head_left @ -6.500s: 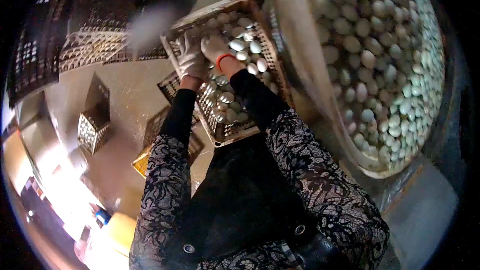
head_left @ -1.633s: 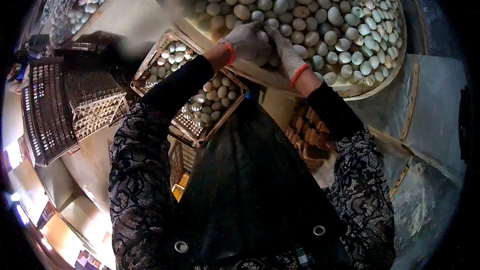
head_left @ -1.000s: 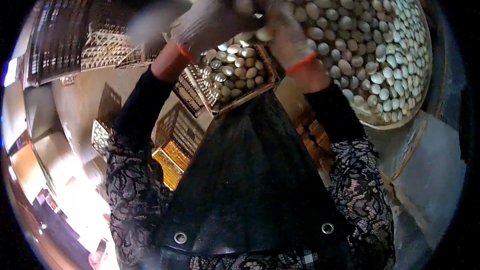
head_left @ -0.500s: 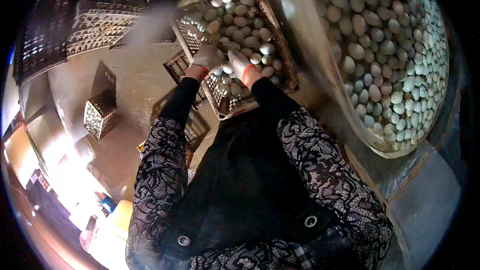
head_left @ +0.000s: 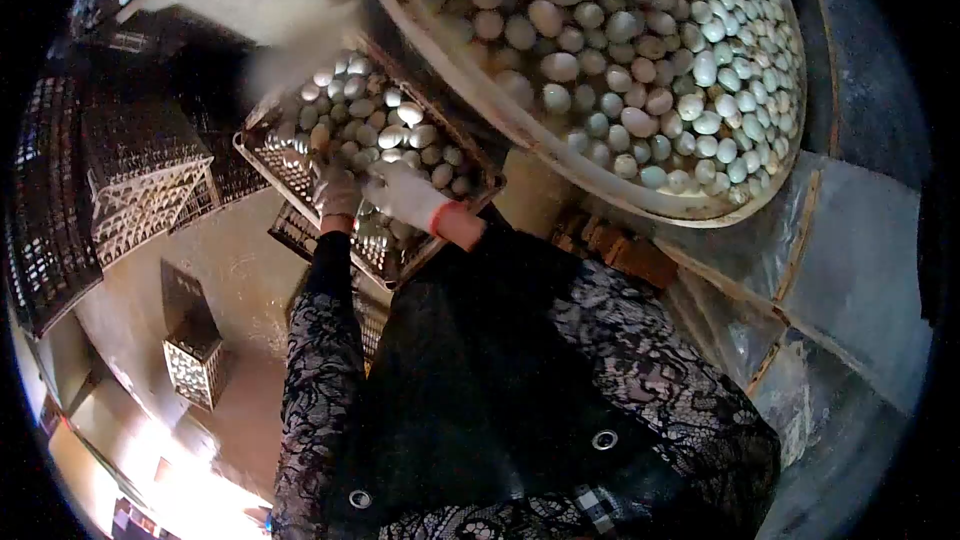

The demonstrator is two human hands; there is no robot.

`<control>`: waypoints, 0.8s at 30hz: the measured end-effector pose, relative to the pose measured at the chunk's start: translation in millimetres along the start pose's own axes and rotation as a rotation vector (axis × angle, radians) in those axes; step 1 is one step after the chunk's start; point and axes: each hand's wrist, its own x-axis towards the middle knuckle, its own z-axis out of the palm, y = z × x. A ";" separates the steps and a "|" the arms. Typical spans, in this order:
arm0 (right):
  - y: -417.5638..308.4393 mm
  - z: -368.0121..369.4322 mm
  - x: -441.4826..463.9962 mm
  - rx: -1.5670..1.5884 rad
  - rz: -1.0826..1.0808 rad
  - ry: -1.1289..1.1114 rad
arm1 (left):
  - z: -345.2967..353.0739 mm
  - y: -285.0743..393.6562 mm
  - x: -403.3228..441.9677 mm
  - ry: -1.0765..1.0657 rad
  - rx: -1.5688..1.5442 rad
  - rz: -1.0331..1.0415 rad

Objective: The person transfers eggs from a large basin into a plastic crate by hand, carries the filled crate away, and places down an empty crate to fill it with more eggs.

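Observation:
A plastic crate with slotted sides holds many pale and brownish eggs. Both my hands are inside it, in whitish gloves with red cuffs. My left hand is low among the eggs near the crate's left side, its fingertips close to a brownish egg. Just to its right, my right hand is over the eggs, with its fingers pointing left toward my left hand. The fingers of both hands are blurred and partly hidden, so whether either one grips an egg does not show.
A large pale tub full of eggs stands to the right of the crate. Stacked crates are at the left, and a smaller egg-filled crate sits on the floor. Bricks lie below the tub.
My view has turned, so the crate and tub appear farther left. My right hand has shifted from pointing up into the crate to lying across the eggs, pointing left.

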 end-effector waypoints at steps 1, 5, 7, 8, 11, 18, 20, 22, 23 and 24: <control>4.9 -7.7 -19.5 0.152 -0.206 0.102 | -12.3 8.6 -9.4 -0.039 0.058 -0.057; -58.9 -160.9 -129.1 0.329 -0.276 0.142 | -102.7 82.3 -59.1 0.429 -0.335 -0.010; -27.1 -212.5 -152.1 0.309 -0.259 0.409 | -164.5 137.4 -79.9 0.721 -0.431 0.403; -20.6 -240.5 -166.4 0.503 -0.367 0.471 | -199.1 179.4 -96.7 0.793 -0.459 0.521; 34.7 -293.8 -171.0 0.113 0.066 0.617 | -242.5 260.0 -103.1 0.361 -0.595 0.778; 106.4 -302.5 -145.1 0.341 -0.069 0.374 | -152.9 338.7 23.9 -0.204 0.113 0.891; 90.3 -298.2 -126.1 0.471 -0.025 0.355 | -119.4 338.0 45.5 -0.112 0.192 1.014; 79.5 -293.3 -119.7 0.645 0.051 0.314 | -112.3 340.0 48.4 -0.057 0.129 1.066; 89.7 -291.5 -114.7 0.617 0.036 0.265 | -119.5 345.8 42.9 -0.040 0.079 1.072; 136.5 -280.6 -89.5 0.285 -0.108 0.357 | -127.0 351.6 37.0 -0.024 0.030 1.077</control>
